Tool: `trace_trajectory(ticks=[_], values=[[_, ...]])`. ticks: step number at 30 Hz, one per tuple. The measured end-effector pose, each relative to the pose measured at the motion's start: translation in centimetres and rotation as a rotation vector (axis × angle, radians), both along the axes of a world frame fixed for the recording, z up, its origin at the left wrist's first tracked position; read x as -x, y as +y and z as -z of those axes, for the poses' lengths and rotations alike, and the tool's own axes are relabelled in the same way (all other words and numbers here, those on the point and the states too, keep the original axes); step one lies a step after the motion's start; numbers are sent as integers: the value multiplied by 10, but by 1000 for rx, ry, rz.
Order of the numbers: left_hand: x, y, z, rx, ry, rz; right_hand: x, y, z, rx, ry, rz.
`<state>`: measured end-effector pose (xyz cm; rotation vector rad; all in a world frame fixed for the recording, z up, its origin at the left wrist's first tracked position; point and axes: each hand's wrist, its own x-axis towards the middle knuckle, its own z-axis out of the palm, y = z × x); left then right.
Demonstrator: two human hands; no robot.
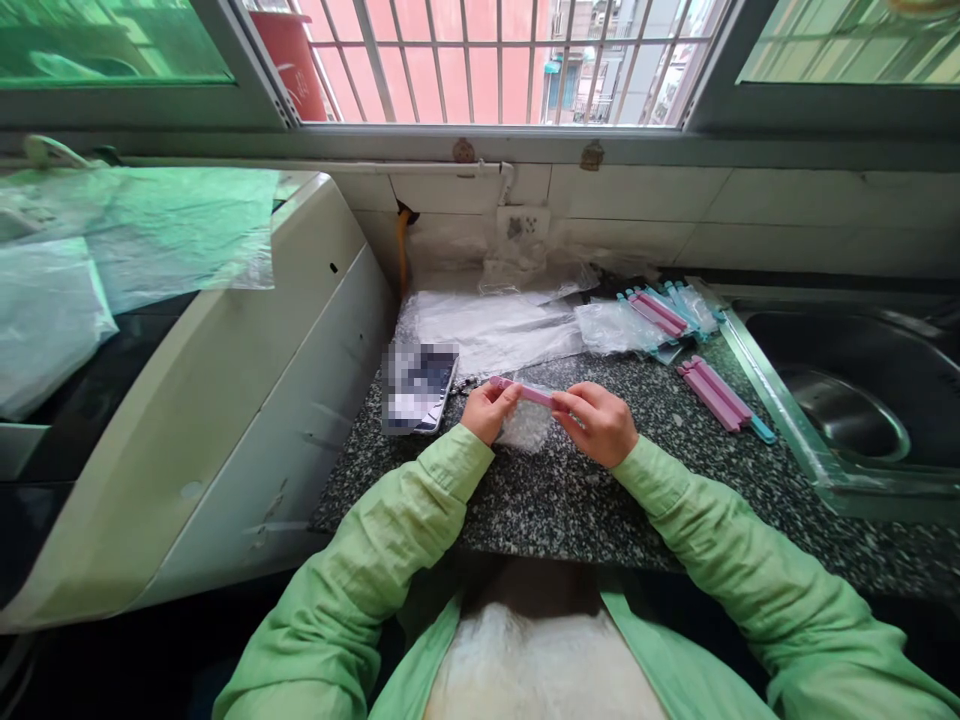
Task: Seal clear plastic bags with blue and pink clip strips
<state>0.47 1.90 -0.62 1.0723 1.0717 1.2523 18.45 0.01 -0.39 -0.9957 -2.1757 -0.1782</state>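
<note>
Both hands, left hand [487,408] and right hand [596,420], are closed around a pink clip [525,392] with a small clear bag [526,425] hanging below; a loose pinch may let the bag slip onto the table [555,500].

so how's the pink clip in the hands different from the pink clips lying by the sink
The held pink clip is up off the counter, gripped at its ends by the left hand and right hand, with a clear bag hanging below it. The pink clips by the sink lie loose and bagless on the granite. Both look the same long pink bar shape.
</note>
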Motion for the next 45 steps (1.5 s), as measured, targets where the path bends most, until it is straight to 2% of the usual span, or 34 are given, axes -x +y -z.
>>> trace_trajectory(ticks=[3, 8, 10, 21, 34, 38, 41, 45], values=[[1, -2, -2, -34, 59, 57, 0, 1, -3, 189, 182, 33], [0, -6, -5, -123, 107, 180, 2, 3, -7, 716, 333, -63], [0, -6, -6, -146, 111, 232, 3, 3, -7, 794, 355, -92], [4, -1, -4, -175, 103, 127, 6, 0, -4, 646, 399, -45], [0, -2, -5, -209, 124, 105, 6, 1, -6, 640, 363, -20], [-2, -2, -3, -173, 135, 128, 6, 3, -6, 615, 341, -35], [0, -2, -1, -111, 150, 191, 2, 4, -11, 581, 359, -27], [3, -1, 3, -65, 211, 286, -9, 7, -22, 549, 449, 66]])
